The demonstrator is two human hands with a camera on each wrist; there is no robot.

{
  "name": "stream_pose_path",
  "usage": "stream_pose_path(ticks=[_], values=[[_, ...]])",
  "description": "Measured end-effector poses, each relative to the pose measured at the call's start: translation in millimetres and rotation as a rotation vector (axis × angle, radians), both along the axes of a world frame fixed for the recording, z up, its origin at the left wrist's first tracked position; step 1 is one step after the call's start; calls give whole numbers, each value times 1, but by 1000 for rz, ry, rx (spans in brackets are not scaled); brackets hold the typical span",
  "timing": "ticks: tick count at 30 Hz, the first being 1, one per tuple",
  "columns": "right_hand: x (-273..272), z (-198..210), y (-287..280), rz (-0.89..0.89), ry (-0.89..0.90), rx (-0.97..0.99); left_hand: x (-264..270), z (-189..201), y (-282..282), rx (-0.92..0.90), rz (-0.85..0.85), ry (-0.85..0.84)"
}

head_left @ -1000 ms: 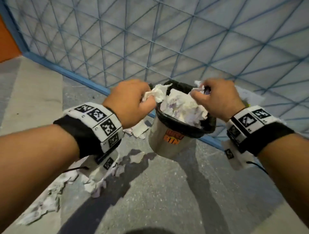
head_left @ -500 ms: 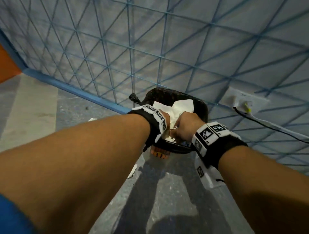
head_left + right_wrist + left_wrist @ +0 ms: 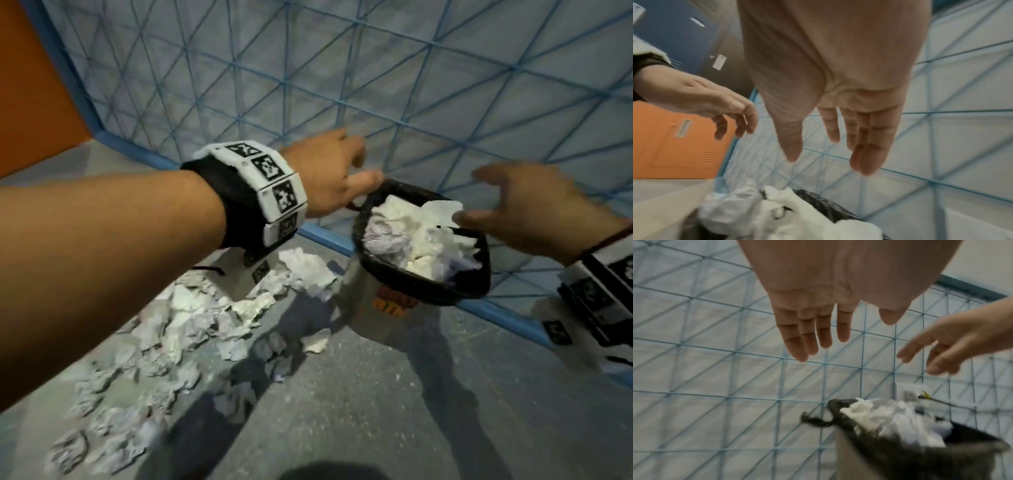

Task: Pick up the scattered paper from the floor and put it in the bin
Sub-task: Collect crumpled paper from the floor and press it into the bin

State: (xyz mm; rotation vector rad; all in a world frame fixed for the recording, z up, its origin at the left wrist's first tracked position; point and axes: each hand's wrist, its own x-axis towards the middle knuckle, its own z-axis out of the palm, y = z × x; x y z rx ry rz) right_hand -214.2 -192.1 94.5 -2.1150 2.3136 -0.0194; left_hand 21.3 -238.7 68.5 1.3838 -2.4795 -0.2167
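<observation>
Both hands hover above the bin (image 3: 404, 308), empty, a sign that a load has been let go rather than one about to be grabbed. The left hand (image 3: 329, 171) sits at about ten o'clock of the rim, fingers (image 3: 807, 337) straight and held together, gripping nothing; the right hand (image 3: 534, 209) is at about three o'clock, fingers (image 3: 865, 142) straight and loosely spread, also gripping nothing. Crumpled paper (image 3: 418, 240) is heaped in the bin to the level of the black liner, some pieces rising above it, so the top pieces could tip out over the edge if more is dropped on without pressing down. The bin stands close against the netted wall (image 3: 376, 85), with a blue floor strip (image 3: 325, 236) running behind it; there is no room to reach in from twelve o'clock, and approach has to come from six, nine or three. Much paper on the floor (image 3: 178, 329) lies in a trail from just beside the bin at nine o'clock down toward seven o'clock, so the task looks well short of done. The bare floor at six o'clock of the bin gives open room for the arms to swing back down to the trail.
</observation>
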Motion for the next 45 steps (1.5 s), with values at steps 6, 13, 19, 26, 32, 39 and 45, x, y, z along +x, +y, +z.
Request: stream_pose_path(ticks=[6, 13, 19, 26, 32, 39, 45], values=[[139, -46, 24, 270, -100, 54, 163, -75, 46, 227, 45, -367], [258, -185, 73, 440, -128, 606, 266, -196, 140, 597, -9, -506], [292, -270, 116, 186, -121, 745, 261, -256, 191, 709, -98, -543], [293, -303, 136, 151, -291, 553, 277, -277, 207, 630, -106, -516], [288, -294, 134, 193, -320, 511, 266, -268, 176, 600, -243, -438], [260, -218, 105, 482, -305, 493, 263, -235, 166, 521, -114, -378], [193, -85, 78, 491, -273, 200, 209, -126, 121, 150, -99, 62]])
